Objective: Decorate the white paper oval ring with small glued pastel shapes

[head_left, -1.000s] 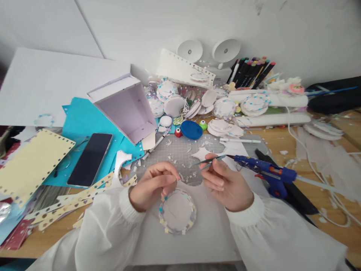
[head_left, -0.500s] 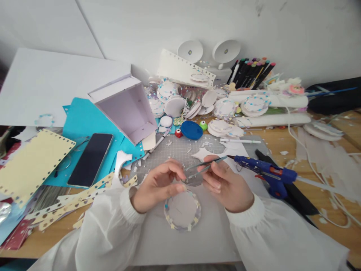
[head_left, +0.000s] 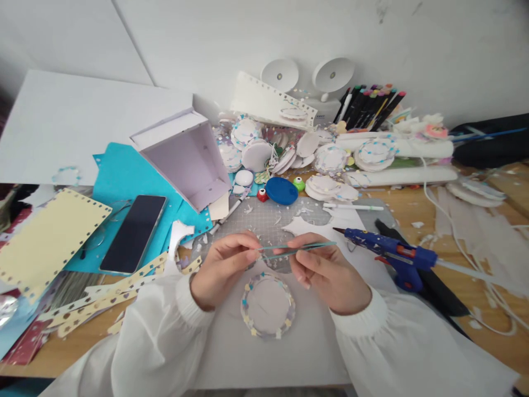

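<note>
My right hand (head_left: 336,273) is closed around a pair of teal tweezers (head_left: 297,250), with the tips pointing left. Thumb and fingers of my left hand (head_left: 225,267) are pinched together right at those tips; whatever lies between them is too small to make out. Below both hands a round white disc (head_left: 270,309), edged with small blue, cream and pale stars, lies on a white sheet (head_left: 264,364). Right of my right hand, a dark blue hot glue gun (head_left: 384,245) lies on its side, its nozzle towards the hand.
A grey cutting mat (head_left: 264,218) with paper scraps lies beyond my hands. At left are a phone (head_left: 133,234), star-punched cream card (head_left: 49,242) and an open lilac box (head_left: 185,160). Several decorated discs (head_left: 330,159), a blue oval lid (head_left: 281,191) and markers (head_left: 372,107) stand behind.
My left fingers have closed into a pinch at the tweezer tips. The tweezers have turned flatter and their arms are closer together. The disc stays in place.
</note>
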Motion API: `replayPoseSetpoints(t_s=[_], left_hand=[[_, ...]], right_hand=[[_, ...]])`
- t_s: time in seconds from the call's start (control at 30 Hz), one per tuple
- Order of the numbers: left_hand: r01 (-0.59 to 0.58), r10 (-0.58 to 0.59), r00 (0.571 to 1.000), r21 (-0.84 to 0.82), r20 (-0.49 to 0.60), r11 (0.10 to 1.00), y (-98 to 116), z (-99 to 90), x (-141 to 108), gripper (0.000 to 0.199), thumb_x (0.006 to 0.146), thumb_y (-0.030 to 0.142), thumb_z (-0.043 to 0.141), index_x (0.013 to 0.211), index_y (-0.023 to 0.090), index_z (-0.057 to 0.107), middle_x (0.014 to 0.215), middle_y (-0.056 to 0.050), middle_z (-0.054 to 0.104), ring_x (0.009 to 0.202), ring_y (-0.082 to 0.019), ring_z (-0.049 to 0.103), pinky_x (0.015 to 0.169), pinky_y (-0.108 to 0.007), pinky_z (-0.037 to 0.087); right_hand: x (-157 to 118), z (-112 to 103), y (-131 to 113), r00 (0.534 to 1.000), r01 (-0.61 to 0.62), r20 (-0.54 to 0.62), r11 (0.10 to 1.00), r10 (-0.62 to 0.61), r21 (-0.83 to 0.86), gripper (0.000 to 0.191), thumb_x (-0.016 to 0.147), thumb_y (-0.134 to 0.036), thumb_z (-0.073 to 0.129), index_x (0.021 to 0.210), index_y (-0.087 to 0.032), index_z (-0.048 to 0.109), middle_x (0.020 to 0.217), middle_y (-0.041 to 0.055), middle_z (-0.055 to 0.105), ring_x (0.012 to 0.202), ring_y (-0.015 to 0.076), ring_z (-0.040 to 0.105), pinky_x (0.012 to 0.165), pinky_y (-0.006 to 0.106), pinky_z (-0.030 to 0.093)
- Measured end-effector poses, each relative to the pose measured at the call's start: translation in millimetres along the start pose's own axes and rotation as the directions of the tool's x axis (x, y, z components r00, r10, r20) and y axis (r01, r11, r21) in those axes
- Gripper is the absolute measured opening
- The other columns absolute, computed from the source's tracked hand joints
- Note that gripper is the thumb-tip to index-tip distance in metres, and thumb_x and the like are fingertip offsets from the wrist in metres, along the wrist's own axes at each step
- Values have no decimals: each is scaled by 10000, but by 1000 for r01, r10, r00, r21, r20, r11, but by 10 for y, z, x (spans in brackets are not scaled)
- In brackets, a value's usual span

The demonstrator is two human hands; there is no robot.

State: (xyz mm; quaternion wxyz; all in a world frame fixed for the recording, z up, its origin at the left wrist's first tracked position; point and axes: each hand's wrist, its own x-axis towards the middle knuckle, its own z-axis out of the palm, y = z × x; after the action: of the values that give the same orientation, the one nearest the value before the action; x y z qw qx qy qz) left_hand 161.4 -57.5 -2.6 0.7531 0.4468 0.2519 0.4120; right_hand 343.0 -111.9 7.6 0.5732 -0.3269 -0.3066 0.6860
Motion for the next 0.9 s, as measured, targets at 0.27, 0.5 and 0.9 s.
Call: replayPoseSetpoints(t_s=[0.27, 0.5, 0.9], left_hand=[[81, -82, 997, -84, -11, 993, 14, 1, 0, 82, 711, 274, 768, 746, 202, 749, 732, -19, 603, 690, -133, 523, 628, -262, 382], [62, -64, 998, -67, -22, 996, 13, -1, 5, 96, 697, 283, 778, 710, 198, 735, 677, -8, 567, 637, -121, 481, 579, -253, 343], [61, -64, 997, -56, -45, 997, 19, 0, 11, 102, 698, 280, 775, 675, 193, 727, 660, -6, 571, 647, -123, 492, 596, -258, 357]], right_hand=[[0, 14, 17, 999, 47, -1, 997, -47, -54, 99, 744, -273, 746, 842, -258, 750, 523, -11, 628, 436, 95, 490, 394, 224, 348], [10, -2, 42, 996, 86, -2, 988, -87, -124, 88, 738, -278, 748, 819, -245, 747, 522, -17, 606, 424, 107, 509, 366, 233, 345], [3, 9, 45, 994, 100, -24, 982, -105, -160, 85, 753, -273, 736, 833, -246, 739, 554, -13, 621, 448, 107, 524, 387, 233, 388]])
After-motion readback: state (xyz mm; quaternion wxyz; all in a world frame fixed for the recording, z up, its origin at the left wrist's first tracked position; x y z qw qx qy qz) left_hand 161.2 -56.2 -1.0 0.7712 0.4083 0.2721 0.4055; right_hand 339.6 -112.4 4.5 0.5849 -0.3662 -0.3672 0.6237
